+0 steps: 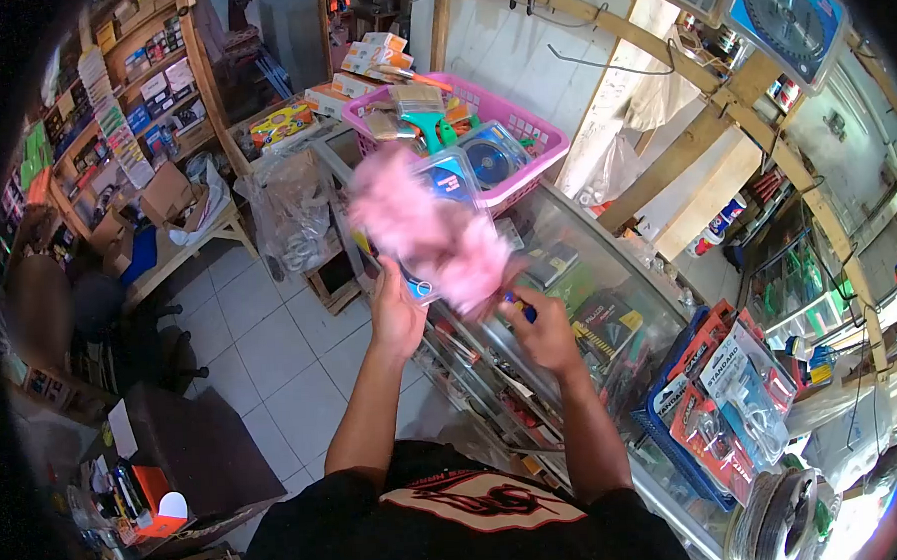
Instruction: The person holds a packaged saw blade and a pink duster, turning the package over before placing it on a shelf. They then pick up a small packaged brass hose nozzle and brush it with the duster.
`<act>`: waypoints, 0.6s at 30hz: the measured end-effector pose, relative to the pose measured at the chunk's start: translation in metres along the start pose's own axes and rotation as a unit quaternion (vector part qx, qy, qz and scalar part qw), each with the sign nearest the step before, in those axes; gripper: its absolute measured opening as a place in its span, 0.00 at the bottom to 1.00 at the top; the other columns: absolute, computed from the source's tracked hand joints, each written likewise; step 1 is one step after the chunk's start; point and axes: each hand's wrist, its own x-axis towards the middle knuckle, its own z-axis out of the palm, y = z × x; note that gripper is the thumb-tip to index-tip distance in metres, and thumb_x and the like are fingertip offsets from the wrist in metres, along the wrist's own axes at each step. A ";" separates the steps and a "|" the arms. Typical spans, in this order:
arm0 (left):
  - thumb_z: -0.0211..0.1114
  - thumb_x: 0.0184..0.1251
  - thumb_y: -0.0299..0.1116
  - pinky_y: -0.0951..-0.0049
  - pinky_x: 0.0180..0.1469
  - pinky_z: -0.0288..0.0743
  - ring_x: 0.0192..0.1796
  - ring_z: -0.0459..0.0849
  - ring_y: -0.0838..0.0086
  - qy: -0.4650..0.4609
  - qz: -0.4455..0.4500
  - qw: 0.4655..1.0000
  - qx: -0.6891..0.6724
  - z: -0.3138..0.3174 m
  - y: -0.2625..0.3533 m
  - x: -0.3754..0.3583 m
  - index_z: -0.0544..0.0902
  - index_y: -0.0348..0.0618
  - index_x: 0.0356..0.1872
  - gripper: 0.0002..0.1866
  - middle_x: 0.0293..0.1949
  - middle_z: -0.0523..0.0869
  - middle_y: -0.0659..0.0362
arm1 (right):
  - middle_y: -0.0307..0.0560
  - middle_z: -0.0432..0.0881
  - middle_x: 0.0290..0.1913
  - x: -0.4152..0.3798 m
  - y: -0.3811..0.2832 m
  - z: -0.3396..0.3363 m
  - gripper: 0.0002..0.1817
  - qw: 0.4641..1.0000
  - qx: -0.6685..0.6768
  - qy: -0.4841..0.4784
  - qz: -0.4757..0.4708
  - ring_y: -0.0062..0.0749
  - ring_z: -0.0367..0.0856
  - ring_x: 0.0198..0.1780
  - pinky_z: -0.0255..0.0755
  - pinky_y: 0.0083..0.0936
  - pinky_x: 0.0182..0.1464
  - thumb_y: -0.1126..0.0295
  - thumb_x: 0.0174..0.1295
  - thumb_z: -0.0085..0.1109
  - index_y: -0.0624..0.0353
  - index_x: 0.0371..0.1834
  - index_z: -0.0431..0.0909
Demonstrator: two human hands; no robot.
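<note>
My left hand (pixel 398 312) grips the lower edge of a clear plastic blister pack (pixel 450 180) with a blue card inside. Closed around a dark blue handle, my right hand (pixel 543 336) holds a fluffy pink duster (pixel 395 207). The duster is smeared by motion and lies across the front of the pack, hiding most of it. Just beyond, a pink plastic basket (pixel 534 181) holds paint brushes (pixel 421 101) and another blister pack with a round disc (pixel 493 158).
The basket stands on a glass display counter (pixel 566 225). On the counter's right, a blue tray (pixel 675 430) holds carded tools, with wire spools (pixel 779 511) beside it. A packaged saw blade (pixel 788 20) hangs at upper right. Stocked shelves (pixel 130 84) line the left; a brown cabinet (pixel 185 442) stands lower left.
</note>
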 end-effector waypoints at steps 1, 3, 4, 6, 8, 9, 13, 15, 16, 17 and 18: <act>0.51 0.89 0.40 0.56 0.78 0.72 0.73 0.78 0.62 0.002 0.002 0.999 0.038 0.010 0.002 -0.002 0.65 0.44 0.79 0.25 0.72 0.77 0.55 | 0.61 0.88 0.39 0.000 0.006 0.001 0.18 1.000 0.008 0.004 -0.020 0.46 0.87 0.36 0.79 0.35 0.44 0.62 0.71 0.71 0.62 0.57 0.86; 0.46 0.92 0.43 0.56 0.76 0.74 0.70 0.80 0.64 -0.002 0.021 0.996 0.091 0.004 -0.004 0.006 0.70 0.44 0.75 0.22 0.68 0.81 0.55 | 0.60 0.88 0.38 0.005 0.009 -0.001 0.18 0.998 0.010 0.003 -0.062 0.47 0.85 0.34 0.79 0.37 0.42 0.62 0.71 0.71 0.63 0.56 0.87; 0.45 0.92 0.44 0.56 0.75 0.74 0.69 0.81 0.65 0.005 0.031 0.994 0.102 -0.019 -0.016 0.004 0.71 0.44 0.75 0.22 0.68 0.81 0.55 | 0.60 0.87 0.37 0.002 0.002 -0.002 0.17 0.997 0.004 -0.012 -0.071 0.47 0.85 0.33 0.78 0.37 0.41 0.62 0.72 0.70 0.63 0.55 0.87; 0.48 0.90 0.52 0.55 0.73 0.73 0.71 0.78 0.65 -0.020 0.014 0.981 0.194 -0.040 -0.016 0.010 0.73 0.43 0.73 0.26 0.66 0.82 0.57 | 0.60 0.80 0.30 0.001 -0.009 -0.002 0.16 0.997 0.012 0.033 -0.070 0.34 0.73 0.28 0.73 0.32 0.36 0.64 0.73 0.68 0.68 0.50 0.84; 0.47 0.89 0.58 0.57 0.70 0.75 0.65 0.82 0.67 -0.005 0.036 0.988 0.152 0.011 -0.009 0.006 0.74 0.41 0.71 0.31 0.63 0.84 0.58 | 0.58 0.79 0.28 0.004 -0.006 -0.006 0.15 0.996 0.005 0.077 -0.033 0.32 0.72 0.28 0.72 0.32 0.36 0.64 0.74 0.67 0.68 0.49 0.84; 0.47 0.88 0.59 0.58 0.70 0.75 0.64 0.83 0.68 -0.019 0.030 0.988 0.153 0.008 -0.008 0.007 0.74 0.40 0.70 0.32 0.63 0.84 0.58 | 0.57 0.78 0.28 0.005 -0.005 -0.008 0.15 0.995 0.003 0.098 -0.014 0.32 0.72 0.28 0.72 0.33 0.35 0.64 0.74 0.67 0.68 0.48 0.84; 0.45 0.87 0.62 0.56 0.72 0.74 0.66 0.83 0.68 0.003 0.026 0.979 0.201 0.015 -0.007 0.006 0.72 0.39 0.73 0.35 0.65 0.83 0.56 | 0.48 0.74 0.23 0.006 0.008 0.002 0.14 0.982 0.021 0.180 -0.060 0.25 0.68 0.26 0.67 0.31 0.31 0.64 0.76 0.65 0.67 0.44 0.83; 0.45 0.87 0.62 0.55 0.72 0.74 0.68 0.82 0.67 0.014 0.031 0.979 0.199 0.023 -0.009 0.005 0.71 0.39 0.74 0.35 0.67 0.82 0.55 | 0.41 0.74 0.23 0.006 0.018 0.001 0.13 0.980 0.062 0.189 0.013 0.21 0.67 0.25 0.64 0.27 0.29 0.64 0.77 0.64 0.65 0.42 0.83; 0.45 0.88 0.61 0.55 0.72 0.74 0.69 0.82 0.67 0.014 0.030 0.980 0.194 0.021 -0.010 0.004 0.71 0.39 0.75 0.35 0.68 0.81 0.55 | 0.38 0.73 0.23 0.008 0.021 0.000 0.13 0.977 0.082 0.193 0.049 0.18 0.67 0.25 0.63 0.25 0.28 0.64 0.78 0.64 0.64 0.41 0.84; 0.45 0.88 0.61 0.55 0.72 0.74 0.69 0.82 0.67 0.016 0.032 0.980 0.195 0.021 -0.011 0.005 0.71 0.39 0.74 0.35 0.68 0.82 0.55 | 0.35 0.73 0.23 0.007 0.023 -0.003 0.12 0.973 0.138 0.177 0.061 0.17 0.67 0.24 0.61 0.24 0.27 0.64 0.78 0.64 0.63 0.41 0.83; 0.45 0.88 0.60 0.55 0.72 0.75 0.69 0.82 0.67 0.019 0.035 0.980 0.196 0.020 -0.013 0.005 0.71 0.39 0.74 0.34 0.67 0.82 0.55 | 0.33 0.72 0.23 0.007 0.024 -0.006 0.11 0.965 0.193 0.160 0.072 0.15 0.67 0.24 0.60 0.22 0.27 0.64 0.78 0.64 0.61 0.40 0.83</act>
